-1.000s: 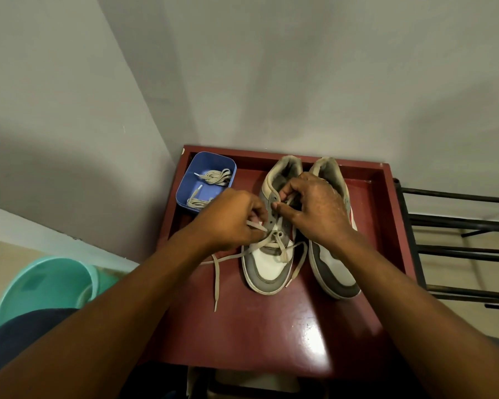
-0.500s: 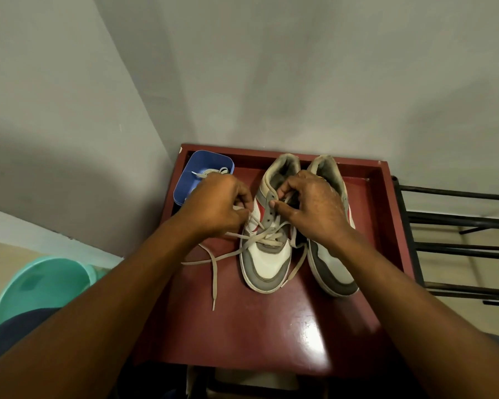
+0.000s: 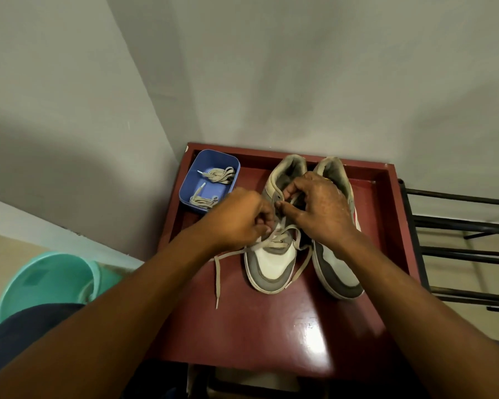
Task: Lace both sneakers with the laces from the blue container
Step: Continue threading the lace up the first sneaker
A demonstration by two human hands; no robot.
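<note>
Threading one lace [image 3: 271, 241] through the left sneaker [image 3: 271, 266] on the desk [image 3: 271, 326].
Fingers of left hand [image 3: 236, 217] and right hand [image 3: 320, 208] both pinch it; right sneaker [image 3: 337, 272] lies under the right fingers, one blue container [image 3: 211, 161] with two lace bundles [image 3: 218, 175] beyond the left.

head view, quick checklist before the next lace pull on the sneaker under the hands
1. Left hand grips the lace: ok.
2. Right hand pinches it at the upper eyelets: ok.
3. Lower crossings on the left sneaker lie flat: ok.
4. Loose end free on the table: ok.
5. Next eyelet clear: cannot tell, fingers hide it.
6. Right sneaker laced: not ok; spare laces wait in the blue container.
</note>
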